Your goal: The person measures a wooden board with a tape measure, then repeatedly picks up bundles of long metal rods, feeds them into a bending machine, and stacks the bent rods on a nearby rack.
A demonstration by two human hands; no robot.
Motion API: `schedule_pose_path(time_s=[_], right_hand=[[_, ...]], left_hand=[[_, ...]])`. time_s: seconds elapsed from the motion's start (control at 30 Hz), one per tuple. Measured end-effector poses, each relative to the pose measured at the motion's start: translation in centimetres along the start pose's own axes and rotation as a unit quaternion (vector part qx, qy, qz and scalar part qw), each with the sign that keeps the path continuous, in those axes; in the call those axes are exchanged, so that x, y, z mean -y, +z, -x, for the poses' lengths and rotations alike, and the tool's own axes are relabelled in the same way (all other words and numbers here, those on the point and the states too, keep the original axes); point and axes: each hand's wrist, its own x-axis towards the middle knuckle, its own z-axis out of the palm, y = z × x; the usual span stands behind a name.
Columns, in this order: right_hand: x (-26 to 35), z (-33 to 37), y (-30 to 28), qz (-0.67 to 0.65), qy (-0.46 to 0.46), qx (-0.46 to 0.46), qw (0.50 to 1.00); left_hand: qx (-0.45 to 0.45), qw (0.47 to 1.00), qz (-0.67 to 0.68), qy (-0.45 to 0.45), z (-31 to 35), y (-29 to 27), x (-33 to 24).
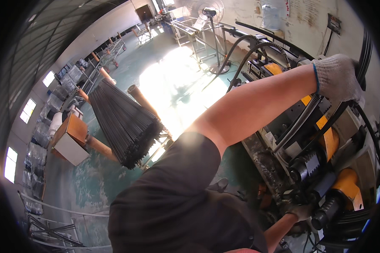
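My left arm reaches across to the upper right. My left hand [338, 78], in a pale knitted glove with a blue cuff edge, is up against the black hoses [365, 57] of a machine. Its fingers are turned away and hidden, so I cannot tell what they hold. Lower down, my right hand [300, 211] is in shadow beside a black cylinder [321, 216] on the same machine; its fingers do not show clearly. The machine has orange-yellow parts [347, 184], a ribbed grey hose [300, 123] and black cylindrical fittings [299, 168].
A large bundle of thin black rods [122, 122] rests on a rack with brown rollers [141, 99]. An open cardboard box [71, 139] stands left of it. Plastic-wrapped stacks [36, 162] line the left wall. A metal frame table [194, 31] and a fan stand at the back.
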Motion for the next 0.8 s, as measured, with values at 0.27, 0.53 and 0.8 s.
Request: schedule_pose_path(time_s=[0.27,0.53,0.8], right_hand=[[4.1,2.7,1.8,-0.13,0.047,-0.012,0.99],[1.4,-0.2,0.4,-0.156,0.106,-0.016,0.982],[3.9,9.5,-2.2,-0.163,-0.003,-0.163,0.973]], left_hand=[[0.033,0.999,-0.032,-0.003,-0.8,1.6,0.5],[0.142,0.989,-0.029,-0.041,-2.5,-0.3,-0.7],[0.061,0.928,0.213,-0.299,7.4,-15.2,-7.3]])
